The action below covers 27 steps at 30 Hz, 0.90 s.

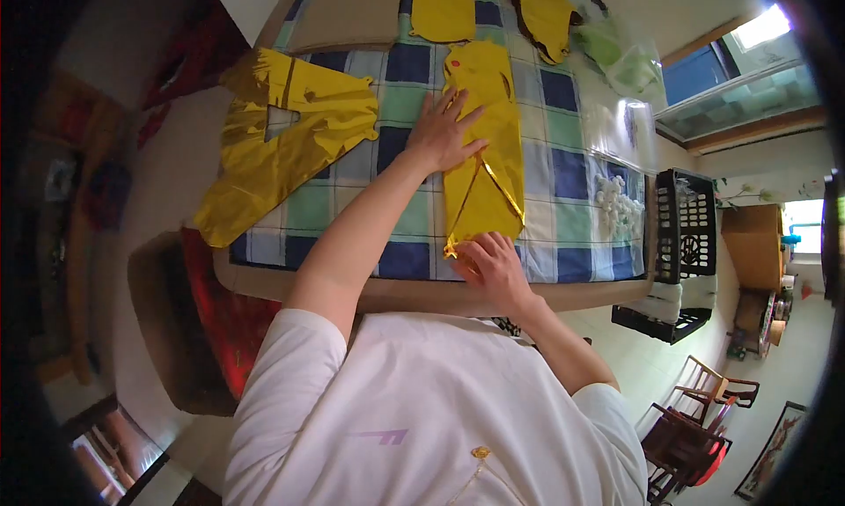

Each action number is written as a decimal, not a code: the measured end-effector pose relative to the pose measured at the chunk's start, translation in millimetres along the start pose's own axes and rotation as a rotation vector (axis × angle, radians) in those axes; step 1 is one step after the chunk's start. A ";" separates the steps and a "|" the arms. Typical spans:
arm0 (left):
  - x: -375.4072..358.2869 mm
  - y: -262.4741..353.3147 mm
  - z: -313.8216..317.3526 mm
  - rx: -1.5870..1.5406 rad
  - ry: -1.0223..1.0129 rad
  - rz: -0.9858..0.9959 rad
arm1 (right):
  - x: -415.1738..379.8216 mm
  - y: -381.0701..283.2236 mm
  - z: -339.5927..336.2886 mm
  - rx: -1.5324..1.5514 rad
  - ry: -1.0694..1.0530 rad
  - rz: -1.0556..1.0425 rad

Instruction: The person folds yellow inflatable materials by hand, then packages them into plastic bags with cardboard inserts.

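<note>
A flat, deflated gold foil balloon (488, 92) lies lengthwise on the checked cloth in front of me, its near end folded into a pointed flap. My left hand (440, 136) rests on its left edge with the fingers spread, pressing on the foil. At the near corner, my right hand (495, 264) is closed, and its thumb and fingers pinch the crumpled tip of the foil; part of the grip is hidden by the fingers. To the left lies a second gold foil balloon (326, 101), wrinkled, with a cut-out hole in it.
More gold foil pieces (443, 11) lie at the far side of the checked cloth (400, 220). Clear plastic bags (620, 132) and a cluster of small white items (616, 202) are on the right. Black crates (687, 229) stand beside the table, and a brown chair (163, 321) is at left.
</note>
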<state>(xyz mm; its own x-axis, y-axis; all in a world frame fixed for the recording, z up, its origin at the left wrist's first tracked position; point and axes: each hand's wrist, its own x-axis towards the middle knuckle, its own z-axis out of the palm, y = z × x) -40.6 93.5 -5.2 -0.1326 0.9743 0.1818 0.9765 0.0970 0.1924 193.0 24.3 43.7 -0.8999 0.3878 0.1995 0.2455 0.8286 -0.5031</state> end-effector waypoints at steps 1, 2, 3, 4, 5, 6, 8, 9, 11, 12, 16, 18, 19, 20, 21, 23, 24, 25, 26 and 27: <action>-1.1 -0.7 3.1 -0.015 0.041 0.016 | 0.5 1.1 -3.0 0.002 -0.003 0.001; -1.3 -1.3 5.5 -0.030 0.082 0.031 | 1.2 2.3 -6.5 0.005 -0.007 0.002; -0.9 -1.0 4.7 -0.035 0.070 0.028 | 2.3 3.0 -10.9 0.012 0.015 0.008; -0.4 -0.9 3.8 -0.039 0.057 0.023 | 3.5 3.8 -15.8 0.019 0.036 0.013; 0.0 -0.8 3.0 -0.042 0.044 0.017 | 3.7 5.1 -19.3 0.028 0.055 0.016; 0.0 -1.0 3.7 -0.033 0.055 0.020 | 0.7 10.2 -19.4 -0.030 0.031 0.007; -2.3 -2.5 5.7 -0.014 0.071 0.024 | -8.0 23.2 -15.3 -0.142 -0.019 -0.013; -2.4 -2.3 4.1 -0.007 0.062 0.020 | -9.8 25.5 -15.1 -0.142 -0.028 0.000; -2.4 -0.5 1.2 0.003 0.046 0.013 | -13.3 28.3 -15.4 -0.143 -0.049 0.027; -2.4 -0.5 1.9 0.004 0.049 0.013 | -14.3 29.7 -15.2 -0.146 -0.052 0.019; -2.3 -0.5 2.4 -0.007 0.055 0.012 | -14.7 32.6 -17.0 -0.118 -0.059 0.009; -1.9 -0.4 2.9 -0.019 0.061 0.012 | -9.4 31.1 -22.6 -0.094 -0.045 0.001; -1.5 -0.7 3.7 -0.021 0.065 0.013 | -0.8 30.7 -27.6 -0.084 -0.029 -0.013; -2.1 -0.8 4.8 -0.024 0.066 0.014 | 7.3 30.2 -31.5 -0.074 -0.014 -0.026; -2.9 -0.9 5.4 -0.014 0.067 0.018 | 15.5 29.7 -33.2 -0.067 -0.035 -0.075; -3.3 -1.9 4.8 0.009 0.068 0.025 | 29.8 27.6 -32.5 -0.052 -0.075 -0.177; -3.3 -1.7 3.0 0.001 0.059 0.028 | 30.5 25.1 -29.4 -0.042 -0.131 -0.225; -2.3 -1.6 1.2 -0.008 0.052 0.029 | 30.1 23.0 -25.6 -0.033 -0.188 -0.275; -1.6 -1.2 -0.5 -0.019 0.045 0.029 | 28.4 21.8 -22.5 -0.025 -0.247 -0.325; -1.8 -1.0 -0.3 -0.018 0.055 0.028 | 23.9 23.2 -16.7 -0.008 -0.245 -0.319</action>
<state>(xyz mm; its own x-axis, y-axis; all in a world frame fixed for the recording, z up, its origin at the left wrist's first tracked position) -41.4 91.6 -5.4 -0.1153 0.9639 0.2400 0.9768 0.0661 0.2039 183.2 59.5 50.9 -0.9904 0.0040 0.1380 -0.0579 0.8953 -0.4418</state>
